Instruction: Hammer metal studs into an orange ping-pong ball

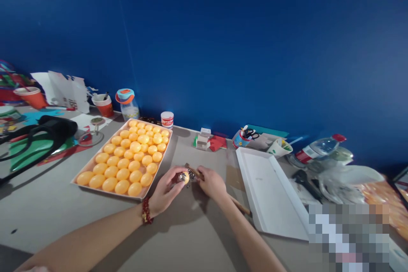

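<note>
My left hand (166, 189) is closed around a small orange ball (185, 177) with something dark and shiny against it. My right hand (212, 182) is closed on a thin brown stick (191, 169) whose tip meets the ball. Another length of brown stick (239, 205) shows under my right wrist. Both hands rest on the grey table (191, 238), just right of a pink tray (158, 173) filled with several rows of orange balls (132, 157).
A shallow white tray (270, 191) lies to the right. Cups (103, 105), a small jar (167, 119), a bottle (127, 104), a pen cup with scissors (244, 137), folded paper (210, 141), a black bag (54, 129) and a plastic water bottle (318, 148) line the blue wall.
</note>
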`<state>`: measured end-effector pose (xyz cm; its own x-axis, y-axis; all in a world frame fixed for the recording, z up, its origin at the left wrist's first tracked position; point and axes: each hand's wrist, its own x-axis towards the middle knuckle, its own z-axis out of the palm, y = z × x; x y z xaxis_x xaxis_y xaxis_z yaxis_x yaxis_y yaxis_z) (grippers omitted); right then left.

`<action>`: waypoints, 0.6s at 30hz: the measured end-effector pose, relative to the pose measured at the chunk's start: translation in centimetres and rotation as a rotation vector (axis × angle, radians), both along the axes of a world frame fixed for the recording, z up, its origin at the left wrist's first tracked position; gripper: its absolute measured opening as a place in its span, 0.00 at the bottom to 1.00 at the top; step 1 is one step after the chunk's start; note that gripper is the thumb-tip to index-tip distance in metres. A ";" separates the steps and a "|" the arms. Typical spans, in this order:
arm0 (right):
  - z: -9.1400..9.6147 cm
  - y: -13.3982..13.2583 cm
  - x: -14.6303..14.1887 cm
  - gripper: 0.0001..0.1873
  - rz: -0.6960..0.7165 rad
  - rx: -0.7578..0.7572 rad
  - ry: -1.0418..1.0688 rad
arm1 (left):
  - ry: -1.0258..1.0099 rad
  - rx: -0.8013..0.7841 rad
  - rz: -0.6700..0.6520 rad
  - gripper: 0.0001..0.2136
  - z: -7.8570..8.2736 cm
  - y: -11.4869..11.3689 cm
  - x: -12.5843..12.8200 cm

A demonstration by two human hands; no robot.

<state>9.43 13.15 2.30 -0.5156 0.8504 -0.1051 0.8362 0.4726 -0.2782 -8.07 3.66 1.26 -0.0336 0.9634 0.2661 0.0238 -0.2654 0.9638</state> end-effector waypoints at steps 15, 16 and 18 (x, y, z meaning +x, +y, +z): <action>1.3 -0.3 0.3 0.05 -0.032 0.013 0.082 | -0.034 0.008 -0.018 0.13 0.2 -0.1 0.0; 1.6 -0.3 0.4 0.03 -0.045 0.008 0.121 | -0.017 0.027 -0.020 0.13 0.3 -0.1 -0.1; 2.3 -0.2 0.7 0.01 -0.064 -0.012 0.239 | 0.016 0.067 -0.039 0.13 0.3 0.0 -0.2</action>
